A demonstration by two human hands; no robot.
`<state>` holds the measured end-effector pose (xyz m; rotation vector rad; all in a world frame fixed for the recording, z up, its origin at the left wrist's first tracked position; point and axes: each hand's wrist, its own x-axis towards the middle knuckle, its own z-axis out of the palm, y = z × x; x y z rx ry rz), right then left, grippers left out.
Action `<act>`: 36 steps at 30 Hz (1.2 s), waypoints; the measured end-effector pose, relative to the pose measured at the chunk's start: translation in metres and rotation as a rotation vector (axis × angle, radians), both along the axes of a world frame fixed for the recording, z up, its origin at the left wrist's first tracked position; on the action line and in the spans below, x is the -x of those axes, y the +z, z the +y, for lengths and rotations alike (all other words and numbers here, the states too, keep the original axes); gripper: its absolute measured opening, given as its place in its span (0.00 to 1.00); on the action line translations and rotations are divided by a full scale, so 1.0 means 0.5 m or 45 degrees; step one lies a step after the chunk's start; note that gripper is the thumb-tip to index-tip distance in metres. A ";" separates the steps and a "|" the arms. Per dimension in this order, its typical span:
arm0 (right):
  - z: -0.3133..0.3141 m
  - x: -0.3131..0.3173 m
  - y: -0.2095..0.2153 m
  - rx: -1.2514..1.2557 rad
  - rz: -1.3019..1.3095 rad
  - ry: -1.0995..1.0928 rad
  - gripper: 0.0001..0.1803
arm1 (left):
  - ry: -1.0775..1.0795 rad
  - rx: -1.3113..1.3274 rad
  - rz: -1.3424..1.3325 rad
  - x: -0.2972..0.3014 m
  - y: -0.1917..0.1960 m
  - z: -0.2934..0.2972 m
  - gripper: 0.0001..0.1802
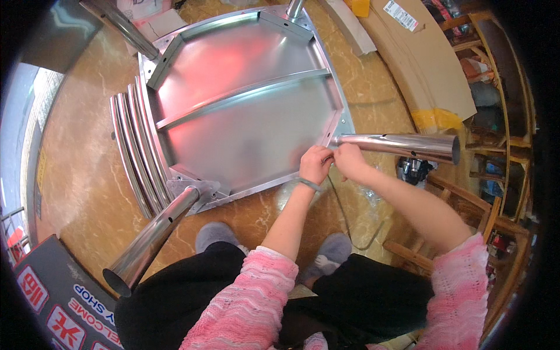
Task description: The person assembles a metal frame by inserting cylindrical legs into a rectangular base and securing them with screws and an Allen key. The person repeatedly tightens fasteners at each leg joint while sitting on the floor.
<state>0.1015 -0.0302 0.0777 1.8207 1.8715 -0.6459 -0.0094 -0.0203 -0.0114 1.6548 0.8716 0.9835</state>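
Note:
A stainless steel tabletop (239, 146) lies with its underside up, a brace running across its middle. Tubular legs stand out from its corners: a near-right leg (402, 146), a near-left leg (154, 239), a far-left leg (125, 29) and a far-right leg (294, 10). At the near-right corner, beside the base of that leg, my left hand (315, 164) and my right hand (351, 163) meet with fingers pinched together. Whatever is between their fingers is too small or hidden to make out. A bracelet circles my left wrist.
Several curved steel tubes (137, 146) lie along the tabletop's left side. Flattened cardboard (417, 64) is at the far right, near wooden shelving (501, 87). A black tool-like object (414, 169) sits under the near-right leg. A dark printed mat (64, 291) lies at lower left.

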 end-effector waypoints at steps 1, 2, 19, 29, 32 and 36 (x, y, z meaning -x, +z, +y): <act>-0.004 -0.001 -0.004 -0.007 -0.001 -0.019 0.07 | 0.001 -0.017 -0.017 0.000 0.001 0.000 0.07; -0.012 -0.001 -0.003 -0.013 0.000 -0.041 0.07 | -0.005 -0.024 -0.046 -0.001 0.001 0.000 0.07; -0.041 -0.004 -0.025 -0.316 0.048 -0.028 0.07 | -0.020 0.008 0.087 -0.001 0.008 0.015 0.07; 0.004 -0.023 0.054 -0.011 -0.072 0.944 0.06 | -0.098 -0.203 0.120 0.002 0.004 0.025 0.08; 0.019 -0.020 0.042 0.101 -0.089 0.926 0.05 | -0.119 -0.108 0.107 0.004 0.001 0.024 0.07; -0.006 -0.001 0.002 -0.172 -0.105 0.321 0.08 | -0.039 0.001 -0.007 0.004 0.002 0.020 0.07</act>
